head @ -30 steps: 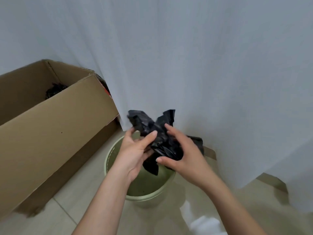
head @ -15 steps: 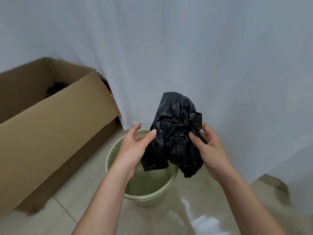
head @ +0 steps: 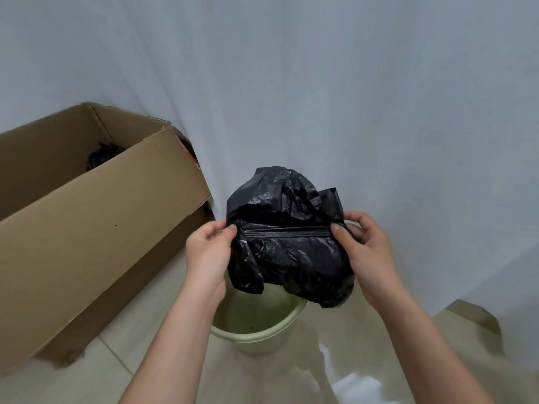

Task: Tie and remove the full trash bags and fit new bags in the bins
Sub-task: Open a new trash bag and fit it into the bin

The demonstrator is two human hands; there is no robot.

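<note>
**Head view: black bag stretched between two hands over a green bin**

Head camera looks down at a corner of tiled floor [head: 140, 371] backed by a pale curtain [head: 320, 83] that fills the upper half of the frame.

At the left edge, a large open cardboard box [head: 96, 237] stands on the floor, its long brown side facing the viewer. Inside it, near the upper left, a dark crumpled bag [head: 103, 154] peeks above the box wall; only its top shows. A bit of red print is visible at the box's far right corner.

Moving toward the centre, the left hand [head: 208, 252] comes up from the lower middle of the frame. Its thumb and curled fingers pinch the left edge of a black trash bag [head: 285, 237]. The bag is crumpled and only partly unfolded, with a taut horizontal fold running across it between the two hands. Its upper part bulges up in front of the curtain, and its lower corners hang loose.

Directly beneath the bag sits a light green bin [head: 256, 336], round and open, with nothing lining it. The bag hangs above the bin's mouth.

To the right of centre, the right hand [head: 364, 243] pinches the bag's right edge with thumb in front and fingers curled behind.
</note>
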